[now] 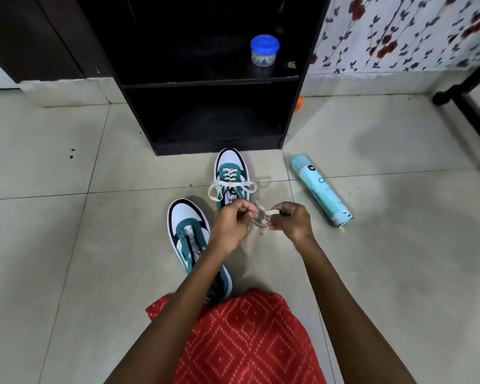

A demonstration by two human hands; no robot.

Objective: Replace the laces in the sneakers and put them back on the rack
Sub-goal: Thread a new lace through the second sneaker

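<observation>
Holding a bunched-up cream lace (261, 218) between them, the two hands are up over the floor (67, 217) in front of the black rack (205, 85). The left hand (230, 223) pinches one side of the lace with bent fingers, and the right hand (291, 220) pinches the other side, so both hands are closed on it. One green and white sneaker (231, 173) sits on the floor just in front of the rack, with its toe pointing at the rack and its lace tied in a bow. The other sneaker (189, 234) sits farther out from the rack, a little to the left, and its holes have no lace in them. A small jar with a blue lid (263, 51) stands on the rack's upper shelf. A light blue spray can (320, 189) lies on its side on the floor, out from the rack's right corner. Red patterned cloth (247, 336) covers the person's lap, farthest from the rack.
</observation>
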